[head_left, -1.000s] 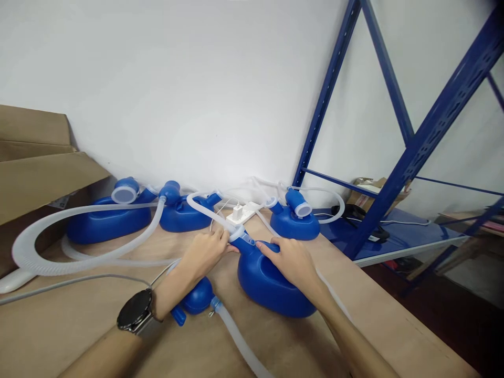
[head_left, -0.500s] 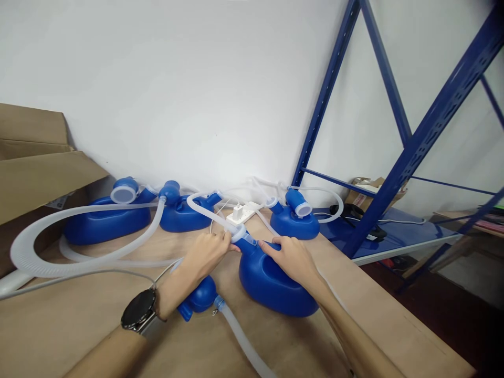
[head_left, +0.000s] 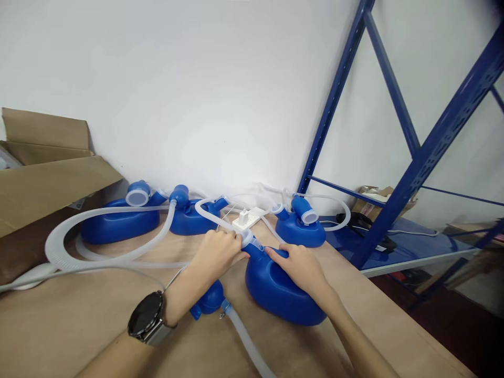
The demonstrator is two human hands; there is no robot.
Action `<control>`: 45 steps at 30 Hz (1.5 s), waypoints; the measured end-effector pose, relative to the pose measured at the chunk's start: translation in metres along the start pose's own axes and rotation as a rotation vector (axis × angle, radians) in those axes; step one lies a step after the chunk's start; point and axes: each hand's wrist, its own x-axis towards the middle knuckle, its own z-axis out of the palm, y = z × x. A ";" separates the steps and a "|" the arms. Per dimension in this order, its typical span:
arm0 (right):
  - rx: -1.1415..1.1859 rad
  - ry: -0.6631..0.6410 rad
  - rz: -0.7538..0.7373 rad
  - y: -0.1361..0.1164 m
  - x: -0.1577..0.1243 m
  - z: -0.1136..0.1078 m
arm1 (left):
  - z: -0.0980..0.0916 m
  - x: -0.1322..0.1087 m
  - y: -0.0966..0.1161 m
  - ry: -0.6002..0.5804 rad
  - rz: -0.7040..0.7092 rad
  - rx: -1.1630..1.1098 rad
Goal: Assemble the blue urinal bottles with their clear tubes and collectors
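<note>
A blue plastic urinal bottle (head_left: pixel 271 294) lies on the table in front of me, its neck pointing up and to the left. Around its handle my right hand (head_left: pixel 305 270) is closed, the thumb lying near the neck. My left hand (head_left: pixel 220 254) pinches the translucent white cap (head_left: pixel 247 239) at the mouth of the neck. A pale hose (head_left: pixel 212 212) leads away from that cap. Below my left wrist lies a blue funnel head (head_left: pixel 212 296), joined to a ribbed hose (head_left: pixel 248 336); my forearm partly covers it.
Several similar blue bottles stand along the wall, including one at the left (head_left: pixel 118 226) and one at the right (head_left: pixel 299 233). Between them lies a white power strip (head_left: pixel 250 218). An open cardboard box (head_left: pixel 59 173) is at far left, a blue metal rack (head_left: pixel 409 184) at right.
The view has shifted, so the scene sits a little farther right and lower. Both hands keep their hold on the bottle and its cap.
</note>
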 end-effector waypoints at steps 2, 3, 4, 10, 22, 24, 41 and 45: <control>-0.006 0.005 -0.005 0.000 0.000 0.001 | -0.004 0.000 0.001 0.067 -0.006 -0.012; -0.004 0.009 -0.010 0.000 -0.001 0.001 | -0.005 0.000 0.001 0.115 0.001 -0.019; -0.001 0.009 -0.018 0.000 -0.001 0.002 | -0.004 0.000 0.001 0.166 0.012 -0.027; 0.018 0.011 -0.045 -0.004 -0.007 0.001 | 0.020 0.003 0.001 0.240 0.070 -0.166; 0.017 0.021 -0.096 -0.002 -0.003 0.004 | 0.023 0.008 -0.002 0.217 0.136 -0.336; 0.024 0.015 -0.084 -0.003 -0.003 0.003 | 0.025 0.007 -0.001 0.227 0.124 -0.291; 0.223 -0.016 0.002 0.014 0.004 -0.006 | 0.063 -0.013 0.012 0.561 -0.082 -0.399; 0.485 -0.032 -0.005 0.025 0.006 -0.022 | 0.059 -0.013 0.008 0.666 0.000 -0.617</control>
